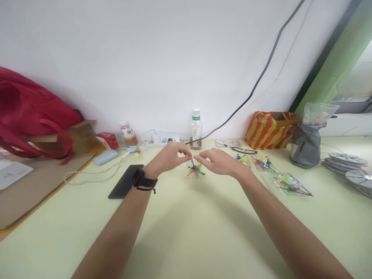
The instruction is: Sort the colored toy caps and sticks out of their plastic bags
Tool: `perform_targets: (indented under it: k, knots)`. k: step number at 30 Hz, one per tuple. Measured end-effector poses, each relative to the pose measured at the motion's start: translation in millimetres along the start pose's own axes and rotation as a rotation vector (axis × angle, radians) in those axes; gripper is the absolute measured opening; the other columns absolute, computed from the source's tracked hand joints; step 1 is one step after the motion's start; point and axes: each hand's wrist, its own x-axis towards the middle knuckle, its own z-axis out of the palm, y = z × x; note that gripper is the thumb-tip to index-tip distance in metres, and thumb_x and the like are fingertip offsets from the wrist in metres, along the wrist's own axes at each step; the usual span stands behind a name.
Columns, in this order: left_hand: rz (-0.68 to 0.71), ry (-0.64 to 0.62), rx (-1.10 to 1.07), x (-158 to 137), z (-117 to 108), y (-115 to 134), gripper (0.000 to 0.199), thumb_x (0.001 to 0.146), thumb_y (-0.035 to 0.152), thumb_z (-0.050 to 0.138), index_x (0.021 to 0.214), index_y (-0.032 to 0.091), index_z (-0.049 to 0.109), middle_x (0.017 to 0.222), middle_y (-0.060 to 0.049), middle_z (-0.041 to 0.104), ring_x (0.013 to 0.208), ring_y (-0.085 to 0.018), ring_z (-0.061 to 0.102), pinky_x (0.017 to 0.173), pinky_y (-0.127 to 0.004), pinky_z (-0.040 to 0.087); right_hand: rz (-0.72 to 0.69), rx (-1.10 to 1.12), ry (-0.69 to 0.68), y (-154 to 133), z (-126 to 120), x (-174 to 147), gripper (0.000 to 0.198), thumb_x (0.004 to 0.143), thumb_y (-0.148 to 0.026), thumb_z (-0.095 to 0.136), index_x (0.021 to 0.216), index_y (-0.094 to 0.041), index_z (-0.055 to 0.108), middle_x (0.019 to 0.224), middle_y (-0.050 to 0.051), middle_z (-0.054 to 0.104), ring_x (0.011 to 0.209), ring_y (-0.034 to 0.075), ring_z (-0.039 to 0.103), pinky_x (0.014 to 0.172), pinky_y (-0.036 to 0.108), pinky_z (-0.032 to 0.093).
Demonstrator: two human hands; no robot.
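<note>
A small clear plastic bag (195,170) with bright blue, red, green and yellow plastic pieces inside hangs just above the pale green table. My left hand (172,158), below a black watch (142,179), pinches the bag's top edge between thumb and forefinger. From the other side my right hand (215,160) pinches the same edge, its fingertips almost touching those of the left. What exactly the pieces are is too small to tell.
Similar bags (292,184) lie to the right, near folded glasses (244,150). A drink bottle (196,130) stands behind the hands. A black phone-like slab (126,182) lies left. Further out are a striped bag (271,130), stacked discs (345,161) and a red backpack (31,112).
</note>
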Motion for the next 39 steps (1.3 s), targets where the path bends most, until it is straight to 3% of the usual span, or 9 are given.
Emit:
perform_targets:
  k: [13, 19, 24, 27, 32, 35, 39]
  knots:
    - [-0.008, -0.018, 0.0, -0.5, -2.4, 1.7, 0.015, 0.089, 0.033, 0.069, 0.084, 0.025, 0.08, 0.086, -0.002, 0.078, 0.08, -0.02, 0.068, 0.073, -0.03, 0.05, 0.007, -0.043, 0.023, -6.4, 6.6, 0.6, 0.053, 0.108, -0.057, 0.021, 0.087, -0.022, 0.054, 0.082, 0.003, 0.065, 0.074, 0.019, 0.058, 0.067, 0.029, 0.035]
    - [-0.006, -0.034, 0.017, -0.8, -3.5, 5.0, 0.021, 0.091, 0.039, 0.068, 0.08, 0.024, 0.079, 0.084, -0.003, 0.078, 0.079, -0.021, 0.069, 0.075, -0.031, 0.051, 0.104, -0.039, -0.075, -8.5, 7.7, -1.1, 0.059, 0.103, -0.068, 0.021, 0.096, -0.022, 0.057, 0.086, 0.007, 0.068, 0.083, 0.025, 0.063, 0.07, 0.032, 0.039]
    - [-0.027, -0.05, -0.042, -0.8, -4.3, 7.2, 0.016, 0.087, 0.036, 0.072, 0.081, 0.024, 0.08, 0.084, -0.003, 0.078, 0.079, -0.021, 0.071, 0.073, -0.03, 0.053, 0.041, 0.045, -0.039, -6.7, 6.4, -1.2, 0.054, 0.102, -0.067, 0.035, 0.096, -0.021, 0.063, 0.095, 0.007, 0.072, 0.086, 0.023, 0.065, 0.072, 0.031, 0.044]
    - [-0.053, -0.074, -0.135, -0.5, -5.4, 6.9, 0.017, 0.086, 0.037, 0.073, 0.085, 0.023, 0.081, 0.084, -0.005, 0.078, 0.078, -0.022, 0.072, 0.07, -0.03, 0.055, -0.001, 0.231, -0.045, -4.6, 6.5, 1.6, 0.051, 0.1, -0.065, 0.043, 0.098, -0.02, 0.066, 0.102, 0.007, 0.072, 0.072, 0.017, 0.066, 0.064, 0.027, 0.047]
    - [-0.068, -0.134, -0.213, 0.6, -6.3, 6.8, 0.019, 0.088, 0.037, 0.072, 0.091, 0.021, 0.08, 0.084, -0.006, 0.079, 0.077, -0.022, 0.074, 0.071, -0.03, 0.057, 0.109, 0.526, -0.214, -1.6, 10.1, 6.7, 0.065, 0.098, -0.073, 0.037, 0.102, -0.016, 0.069, 0.11, 0.012, 0.073, 0.044, 0.009, 0.054, 0.043, 0.025, 0.042]
    - [-0.058, -0.149, -0.213, 1.2, -6.8, 7.3, 0.016, 0.088, 0.033, 0.071, 0.088, 0.02, 0.079, 0.081, -0.006, 0.078, 0.074, -0.021, 0.073, 0.069, -0.029, 0.057, 0.135, 0.641, -0.276, -1.6, 12.6, 7.8, 0.069, 0.097, -0.075, 0.032, 0.11, -0.017, 0.068, 0.128, 0.014, 0.068, 0.042, 0.006, 0.052, 0.044, 0.025, 0.045]
    - [-0.089, -0.161, -0.281, -1.5, -9.1, 6.5, 0.015, 0.085, 0.032, 0.073, 0.091, 0.018, 0.073, 0.081, -0.007, 0.076, 0.076, -0.022, 0.074, 0.069, -0.031, 0.058, 0.167, 0.698, -0.337, -4.9, 12.4, 7.0, 0.067, 0.097, -0.076, 0.031, 0.114, -0.02, 0.066, 0.134, 0.013, 0.065, 0.042, 0.005, 0.052, 0.049, 0.026, 0.05]
